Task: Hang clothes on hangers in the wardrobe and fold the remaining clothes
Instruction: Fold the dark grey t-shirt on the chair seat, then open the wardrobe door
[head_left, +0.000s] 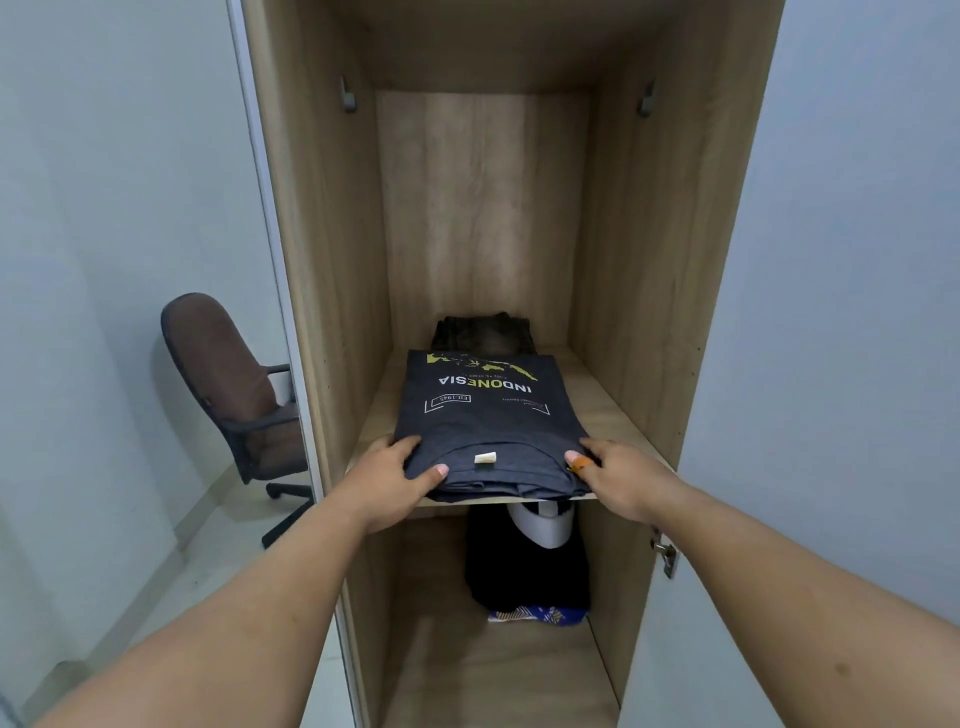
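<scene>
Closest in, both arms reach into the open wardrobe (332, 291), and the left hand (387, 480) pinches the near left corner of the folded grey t-shirt (483, 415) with its thumb on top and fingers curled under the stack. The right hand (621, 480) mirrors it on the near right corner, thumb on top — something orange sits on that thumb, can't tell what. Gripping both corners like that looks like the way to keep the fold flat while it sits on the shelf (608, 400), near edge just about level with the shelf's front lip. My guess is it's being slid in, not hung, since there's no hanger in sight. Below the shelf there's a dark garment (524, 571) hanging with something white at its top. Further back on the shelf sits another dark folded garment (483, 332), right behind the t-shirt. Off to the left, an office chair (234, 384).
</scene>
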